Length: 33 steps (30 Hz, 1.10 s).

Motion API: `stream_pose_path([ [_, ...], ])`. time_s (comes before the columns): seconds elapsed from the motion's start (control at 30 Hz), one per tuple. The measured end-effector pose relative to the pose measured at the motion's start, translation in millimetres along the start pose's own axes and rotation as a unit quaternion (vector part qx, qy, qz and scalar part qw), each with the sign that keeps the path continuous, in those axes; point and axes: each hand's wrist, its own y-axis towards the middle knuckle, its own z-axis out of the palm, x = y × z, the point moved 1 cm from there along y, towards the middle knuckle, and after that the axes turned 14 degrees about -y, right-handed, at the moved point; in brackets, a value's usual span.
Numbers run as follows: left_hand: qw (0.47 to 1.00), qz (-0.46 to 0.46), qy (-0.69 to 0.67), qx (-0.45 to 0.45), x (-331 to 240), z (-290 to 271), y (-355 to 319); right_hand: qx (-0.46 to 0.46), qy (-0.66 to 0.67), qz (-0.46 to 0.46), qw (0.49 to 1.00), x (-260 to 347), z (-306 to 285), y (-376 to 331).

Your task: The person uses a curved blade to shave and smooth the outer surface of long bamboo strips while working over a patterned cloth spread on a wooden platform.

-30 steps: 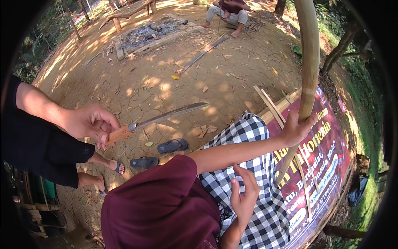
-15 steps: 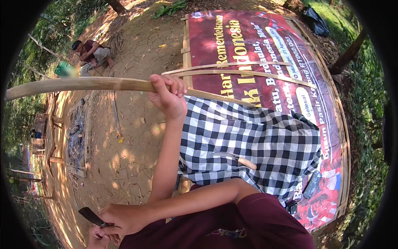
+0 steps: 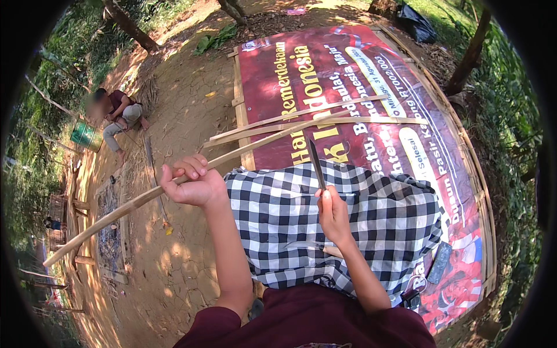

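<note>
A long bamboo strip (image 3: 125, 210) starts at far left and slants up to the right, past a green drum (image 3: 87, 134), an ash-filled fire pit (image 3: 123, 232) and a squatting co-worker (image 3: 123, 110) farther off. The left hand (image 3: 196, 181) grips it partway along, fingers curled over it, and the strip runs on above the banner. Next comes a black-and-white checked cloth (image 3: 278, 214), spread over the lap, with a dark red banner (image 3: 255, 87) beyond it, crossed by two pale slats (image 3: 371, 119). Above the cloth, the right hand (image 3: 332, 216) is closed round a dark-bladed knife (image 3: 317, 165) (its handle hidden in the fist), blade pointing up and away. Behind the right forearm, a second knife's pale wooden handle (image 3: 333, 251) rests on the cloth; at far right, a grey block (image 3: 440, 264) lies on the banner
</note>
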Motion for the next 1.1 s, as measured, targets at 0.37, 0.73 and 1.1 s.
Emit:
stream_pose_path([
  [0.37, 0.825, -0.487, 0.159, -0.238, 9, -121, -173, 0.096, 0.387, 0.233, 0.887, -78, 0, 4],
  [0.73, 0.61, -0.294, 0.692, 0.251, -31, -113, -130, 0.13, 0.405, 0.228, 0.876, -98, 2, 4],
  [1.1, 0.516, -0.454, 0.675, 0.269, -25, -136, -154, 0.094, 0.093, 0.132, 0.982, -108, 14, -7],
])
